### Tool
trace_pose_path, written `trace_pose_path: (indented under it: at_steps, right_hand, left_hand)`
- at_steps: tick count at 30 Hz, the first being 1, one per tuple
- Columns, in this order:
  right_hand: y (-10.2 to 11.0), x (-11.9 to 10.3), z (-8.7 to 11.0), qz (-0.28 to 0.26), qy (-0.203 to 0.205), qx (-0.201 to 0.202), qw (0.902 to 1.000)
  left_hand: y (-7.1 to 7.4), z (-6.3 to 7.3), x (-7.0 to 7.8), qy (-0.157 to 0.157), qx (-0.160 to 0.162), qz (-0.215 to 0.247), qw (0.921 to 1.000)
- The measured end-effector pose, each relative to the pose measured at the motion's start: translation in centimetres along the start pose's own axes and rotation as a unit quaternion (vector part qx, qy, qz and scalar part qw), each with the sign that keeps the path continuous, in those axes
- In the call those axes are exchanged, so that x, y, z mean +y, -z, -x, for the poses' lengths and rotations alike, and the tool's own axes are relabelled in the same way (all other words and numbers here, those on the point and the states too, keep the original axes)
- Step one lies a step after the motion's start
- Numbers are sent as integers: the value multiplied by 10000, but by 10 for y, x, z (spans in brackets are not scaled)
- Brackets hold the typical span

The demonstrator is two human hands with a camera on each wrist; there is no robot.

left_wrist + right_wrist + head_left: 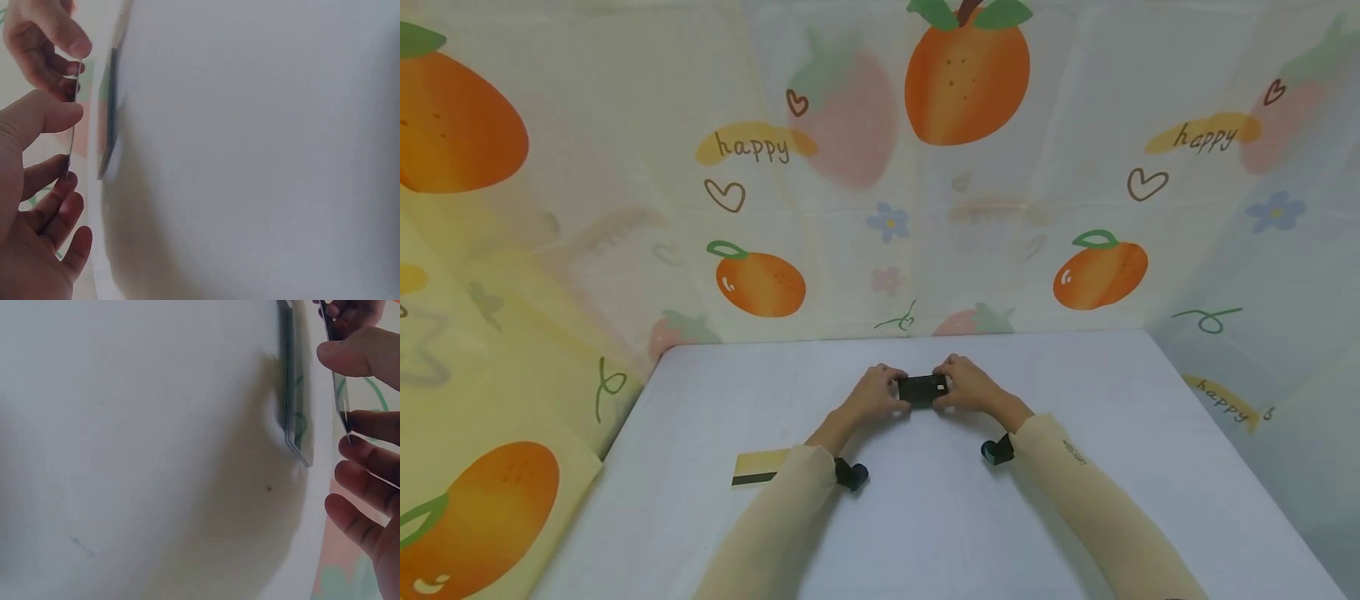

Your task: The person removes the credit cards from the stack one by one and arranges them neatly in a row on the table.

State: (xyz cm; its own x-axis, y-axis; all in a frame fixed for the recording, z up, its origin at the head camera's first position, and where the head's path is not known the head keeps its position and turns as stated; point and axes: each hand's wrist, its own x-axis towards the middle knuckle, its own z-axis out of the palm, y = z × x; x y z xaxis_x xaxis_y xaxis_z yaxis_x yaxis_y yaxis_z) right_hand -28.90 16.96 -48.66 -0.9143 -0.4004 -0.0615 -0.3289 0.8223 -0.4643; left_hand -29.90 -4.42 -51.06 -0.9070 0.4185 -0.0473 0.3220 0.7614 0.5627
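A thin black card [922, 389] with a small light square near its right end is held level between both hands, near the far side of the table. My left hand [878, 392] pinches its left end between thumb and fingers. At the right end my right hand [966, 385] pinches it the same way. Seen edge-on in the left wrist view, the card [72, 140] is apart from a flat dark stack [111, 106] on the table. The right wrist view shows the layered edges of this stack [289, 394], likely several cards.
A gold card [758, 466] with a black stripe lies on the white table [917, 533], partly hidden by the left forearm. Fruit-patterned cloth [850, 233] hangs behind the table and at both sides. Small black devices [852, 476] are strapped at the wrists.
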Motion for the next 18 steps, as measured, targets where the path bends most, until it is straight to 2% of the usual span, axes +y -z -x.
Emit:
trace_pose_path:
  at_steps: [4,13,18]
  right_hand:
    - [-4,-2,4,28,220,4,9998]
    - [-9,-13,12,-27,210,-65,9998]
    - [-12,-21,17,-21,232,2,9997]
  left_hand:
    - [1,9,-1,-38,-1,-179,9998]
    - [3,25,-4,-83,-12,-215,9997]
    - [5,36,-9,-287,122,-261,9992]
